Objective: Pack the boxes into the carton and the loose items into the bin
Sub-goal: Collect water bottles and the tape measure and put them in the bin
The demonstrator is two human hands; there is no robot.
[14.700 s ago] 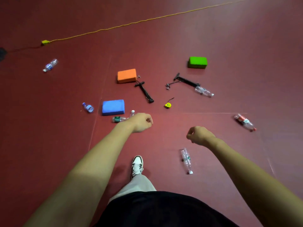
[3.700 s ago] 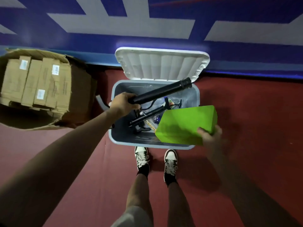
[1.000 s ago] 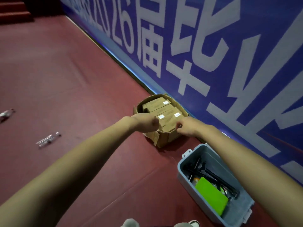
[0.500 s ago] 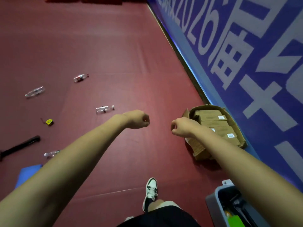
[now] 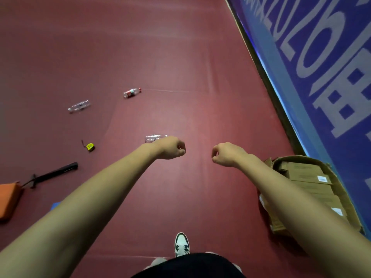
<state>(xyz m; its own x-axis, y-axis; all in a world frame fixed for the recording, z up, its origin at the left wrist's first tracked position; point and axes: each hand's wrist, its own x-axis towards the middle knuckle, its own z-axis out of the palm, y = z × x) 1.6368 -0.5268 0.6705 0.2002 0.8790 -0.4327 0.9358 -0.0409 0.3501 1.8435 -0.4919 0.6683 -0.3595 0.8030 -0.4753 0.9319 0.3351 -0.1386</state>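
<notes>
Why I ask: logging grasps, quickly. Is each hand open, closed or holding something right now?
Left hand: closed, fingers curled, holding nothing.
Right hand: closed, fingers curled, holding nothing.

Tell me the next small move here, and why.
Probably step forward and lower the left hand to the clear bottle lying just beyond it. The left hand and the right hand are both curled and hold nothing. That bottle looks like the nearest loose item, while the tape measure and pump lie farther left.
</notes>
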